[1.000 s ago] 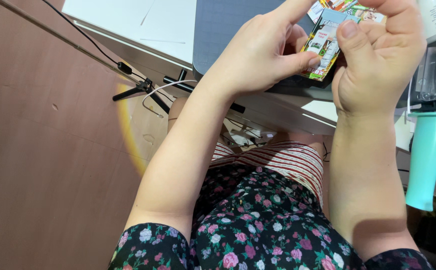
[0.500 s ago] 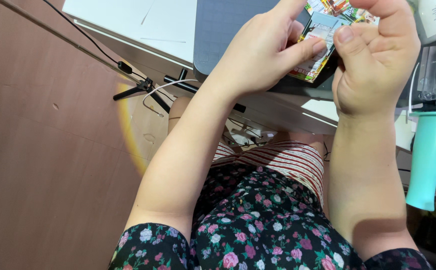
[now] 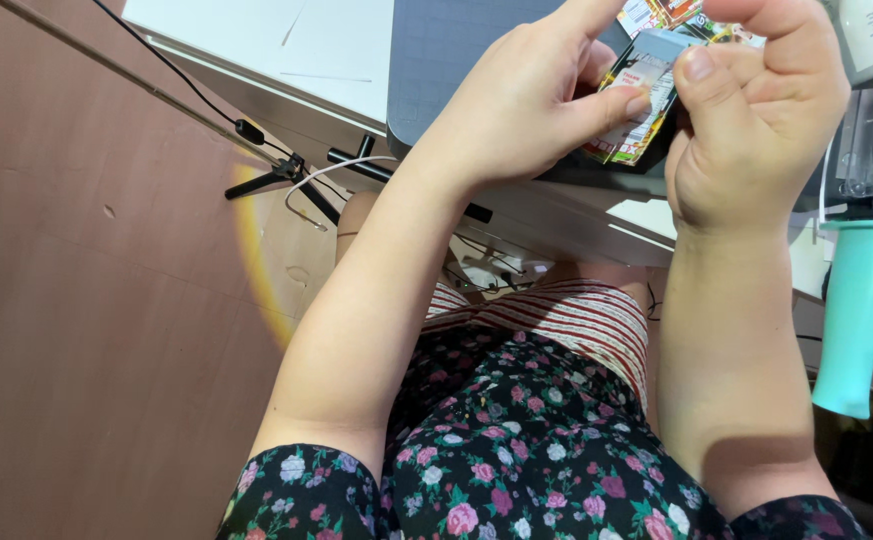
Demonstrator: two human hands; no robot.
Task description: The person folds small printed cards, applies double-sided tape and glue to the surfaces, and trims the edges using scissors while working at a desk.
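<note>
While both forearms reach up over a lap in a black floral dress (image 3: 516, 470), the brown floor (image 3: 76, 330) fills the left side. White desk (image 3: 336, 50) edge runs across the top, grey mat (image 3: 446, 50) lying on it. Teal cylindrical handle (image 3: 856, 320) stands upright at far right, well apart from the hands. Black cable (image 3: 171, 70) crosses the floor to a small black tripod (image 3: 281, 180) under the desk edge. Left hand (image 3: 526, 110): thumb pressed on the face of a small colourful printed packet (image 3: 641, 110), fingers curled behind it, index raised. Right hand (image 3: 756, 110): fingers bunched, thumb tip touching the packet's right edge. Packet sits pinched between both hands, above the mat's front edge, near top of view.
</note>
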